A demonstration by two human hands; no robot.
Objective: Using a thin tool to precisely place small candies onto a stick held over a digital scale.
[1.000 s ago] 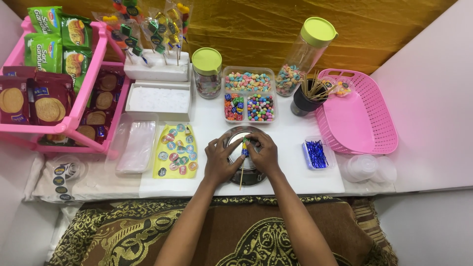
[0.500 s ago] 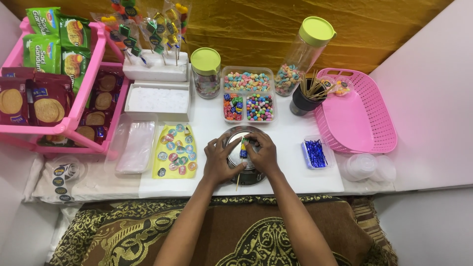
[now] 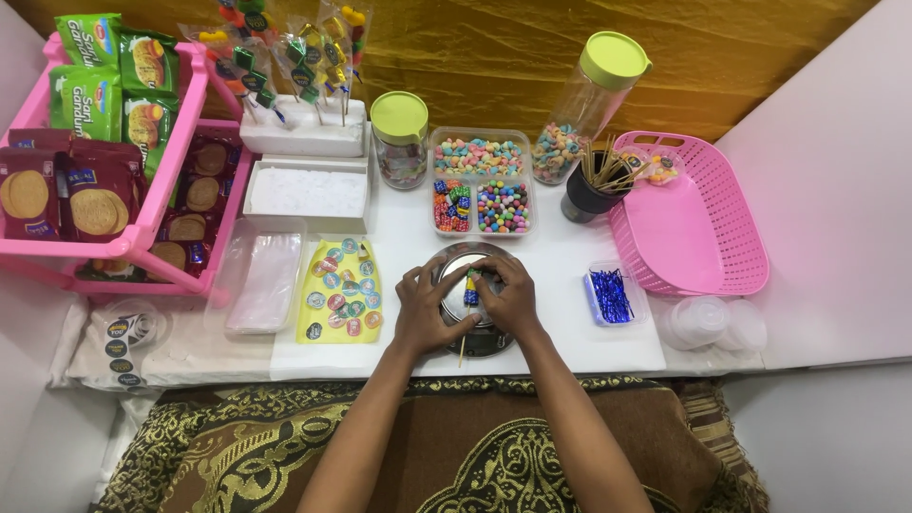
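Over the round metal plate (image 3: 454, 258) at the near middle of the white surface (image 3: 560, 313), both hands meet. Left hand (image 3: 425, 311) and right hand (image 3: 505, 296) each close their grip on a thin wooden skewer (image 3: 463, 350) that carries small sweets, a blue one (image 3: 470, 296) and a green one above it; the stick's bare end pokes out below the hands toward the person. How many sweets sit on the stick is hard to tell, since the fingers cover part of it. Just left of the plate lies a yellow sheet of round stickers (image 3: 340, 291), and beside that a clear tray (image 3: 262, 277) of plastic bags. Behind the plate stands a divided clear box of coloured candies (image 3: 481, 182), flanked by two jars with green lids (image 3: 399, 139) (image 3: 589, 106). A dark cup of skewers (image 3: 589, 190) stands near the right jar. To the right rests a small tub of blue twist ties (image 3: 612, 294) and a pink basket (image 3: 693, 218). At the far left a pink rack (image 3: 142, 161) holds biscuit packets, and finished candy sticks stand in a white foam block (image 3: 302, 133).
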